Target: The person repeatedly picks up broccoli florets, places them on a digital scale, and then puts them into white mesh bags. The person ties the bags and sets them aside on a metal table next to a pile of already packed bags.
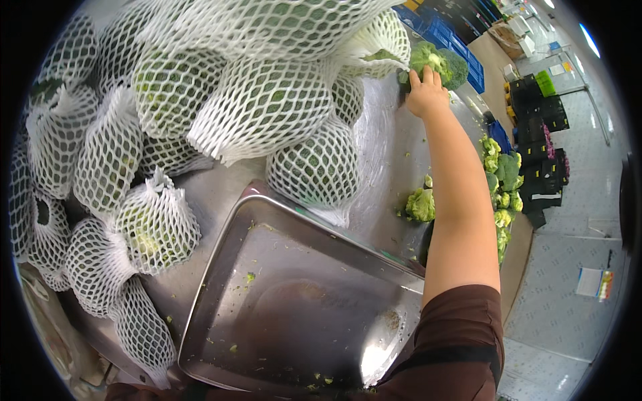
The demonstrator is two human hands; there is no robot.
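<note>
My right hand (pixel 429 95) reaches far out over the steel table, its bare forearm coming out of a brown sleeve. Its fingers press against a bare green broccoli head (pixel 452 69) at the table's far side; part of their grip is hidden. My left hand is out of the picture. To the left lies a large heap of broccoli heads in white foam nets, among them one netted head (pixel 314 164) close to the tray. A shallow metal tray (pixel 267 294) rests in front of me, with small green crumbs on its bottom.
A pale green floret piece (pixel 420 204) lies on the steel table (pixel 384 144) left of my forearm. Trimmed broccoli pieces (pixel 503 180) are gathered to its right. Beyond stand blue crates (pixel 455 43) and stacked black crates (pixel 543 144) by the wall.
</note>
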